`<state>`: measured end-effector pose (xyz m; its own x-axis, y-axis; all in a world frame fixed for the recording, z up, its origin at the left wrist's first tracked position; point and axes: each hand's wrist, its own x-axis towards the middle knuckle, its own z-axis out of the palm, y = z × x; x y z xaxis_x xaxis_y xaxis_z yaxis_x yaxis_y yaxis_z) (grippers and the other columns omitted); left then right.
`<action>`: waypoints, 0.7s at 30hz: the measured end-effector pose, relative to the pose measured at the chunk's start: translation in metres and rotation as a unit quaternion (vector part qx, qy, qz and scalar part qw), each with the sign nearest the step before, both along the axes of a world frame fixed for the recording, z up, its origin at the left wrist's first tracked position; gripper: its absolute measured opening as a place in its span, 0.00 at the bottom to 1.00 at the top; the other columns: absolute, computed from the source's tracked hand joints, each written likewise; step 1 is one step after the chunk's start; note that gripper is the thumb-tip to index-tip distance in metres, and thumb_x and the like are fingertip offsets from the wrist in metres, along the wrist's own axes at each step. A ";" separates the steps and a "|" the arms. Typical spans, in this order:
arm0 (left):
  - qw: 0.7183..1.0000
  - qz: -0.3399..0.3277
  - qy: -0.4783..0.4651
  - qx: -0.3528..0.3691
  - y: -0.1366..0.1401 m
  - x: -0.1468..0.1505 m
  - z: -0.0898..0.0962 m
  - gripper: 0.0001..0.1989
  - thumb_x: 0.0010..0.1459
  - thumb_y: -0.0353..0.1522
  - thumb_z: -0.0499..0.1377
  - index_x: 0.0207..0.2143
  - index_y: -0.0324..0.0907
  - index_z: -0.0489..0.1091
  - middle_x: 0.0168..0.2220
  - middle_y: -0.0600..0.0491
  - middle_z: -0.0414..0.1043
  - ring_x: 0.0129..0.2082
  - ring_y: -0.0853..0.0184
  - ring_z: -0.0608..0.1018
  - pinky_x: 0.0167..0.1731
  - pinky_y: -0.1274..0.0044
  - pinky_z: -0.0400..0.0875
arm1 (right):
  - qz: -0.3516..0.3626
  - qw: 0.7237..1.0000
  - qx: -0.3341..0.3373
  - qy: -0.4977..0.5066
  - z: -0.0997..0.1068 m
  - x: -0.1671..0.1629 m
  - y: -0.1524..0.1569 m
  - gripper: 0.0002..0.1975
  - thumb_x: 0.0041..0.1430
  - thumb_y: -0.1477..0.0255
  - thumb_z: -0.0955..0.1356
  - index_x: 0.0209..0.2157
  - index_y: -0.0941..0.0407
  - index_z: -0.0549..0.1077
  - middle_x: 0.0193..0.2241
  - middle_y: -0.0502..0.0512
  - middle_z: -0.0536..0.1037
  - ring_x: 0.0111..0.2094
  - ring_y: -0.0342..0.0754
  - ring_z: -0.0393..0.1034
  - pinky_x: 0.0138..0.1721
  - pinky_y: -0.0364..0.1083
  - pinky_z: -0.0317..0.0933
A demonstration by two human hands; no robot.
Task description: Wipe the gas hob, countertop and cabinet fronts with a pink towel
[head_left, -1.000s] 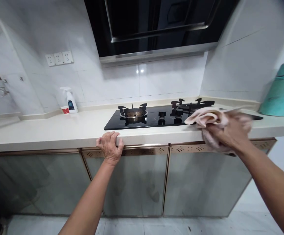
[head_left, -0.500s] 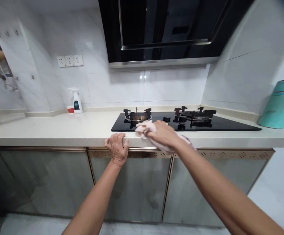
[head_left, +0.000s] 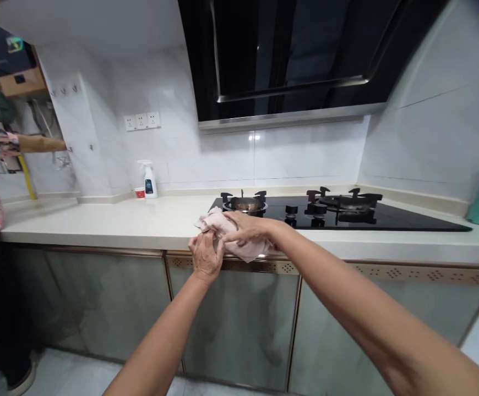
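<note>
pink cloth (head_left: 244, 250) lies bunched at the near left corner of the black cooktop (head_left: 413, 220), partly on the counter (head_left: 99, 219), with a loose fold drooping over the front edge below the right hand (head_left: 249, 226). it looks light, soft and limp, nothing fragile, and should crumple easily and take any shape the palm gives it; whether it is damp or slippery cannot be told. the best hold is probably the thick gathered middle, with the palm flat over it, since the drooping fold would just flop about if taken alone. the right hand has it that way, fingers and thumb closed on the bulk of the cloth, some fingertips lost in the folds. the left hand (head_left: 206, 256) rests on the counter's edge, fingers bent and slightly apart, so near the cloth that contact cannot be ruled out. half a second ago the cloth was farther right, in front of the left burner (head_left: 246, 204), with a gap between the hands; now they are side by side. the view has swung left too, and a co-worker's floral sleeve (head_left: 0, 140) has come in.
</note>
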<state>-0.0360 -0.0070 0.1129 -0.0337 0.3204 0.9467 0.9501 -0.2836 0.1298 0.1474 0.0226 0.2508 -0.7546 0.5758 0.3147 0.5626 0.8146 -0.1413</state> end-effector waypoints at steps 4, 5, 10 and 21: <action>1.000 0.003 -0.013 0.000 -0.014 -0.004 0.008 0.15 0.64 0.38 0.57 0.51 0.43 0.70 0.48 0.43 0.75 0.52 0.55 0.75 0.55 0.62 0.63 | -0.091 0.995 0.016 0.034 -0.009 0.065 0.004 0.41 0.64 0.42 0.58 0.70 0.51 0.57 0.70 0.62 0.60 0.68 0.63 0.56 0.66 0.65 0.52; 0.999 0.011 -0.024 0.018 -0.018 -0.002 0.010 0.17 0.62 0.39 0.59 0.52 0.42 0.70 0.50 0.41 0.72 0.55 0.53 0.73 0.56 0.61 0.64 | -0.119 0.992 0.018 0.023 -0.016 0.079 0.007 0.39 0.65 0.43 0.56 0.69 0.51 0.59 0.69 0.62 0.61 0.68 0.63 0.57 0.66 0.66 0.52; 0.993 -0.033 0.111 0.036 -0.028 0.027 0.031 0.25 0.62 0.41 0.60 0.60 0.46 0.67 0.64 0.41 0.61 0.68 0.51 0.60 0.65 0.58 0.56 | -0.188 0.981 0.004 -0.043 -0.052 0.108 0.021 0.38 0.65 0.44 0.50 0.66 0.49 0.64 0.67 0.60 0.65 0.67 0.63 0.59 0.65 0.67 0.52; 0.959 0.006 0.252 -0.126 0.003 0.067 0.059 0.37 0.55 0.66 0.52 0.50 0.51 0.78 0.44 0.44 0.76 0.48 0.49 0.73 0.51 0.53 0.60 | -0.200 0.979 -0.015 -0.050 -0.048 0.119 0.056 0.41 0.64 0.44 0.47 0.67 0.47 0.65 0.69 0.56 0.64 0.70 0.62 0.55 0.67 0.67 0.53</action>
<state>0.0314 -0.0041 0.1721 0.4032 0.5443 0.7356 0.9132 -0.2915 -0.2849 0.2666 0.0784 0.2030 -0.4937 0.8387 0.2298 0.8473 0.5235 -0.0902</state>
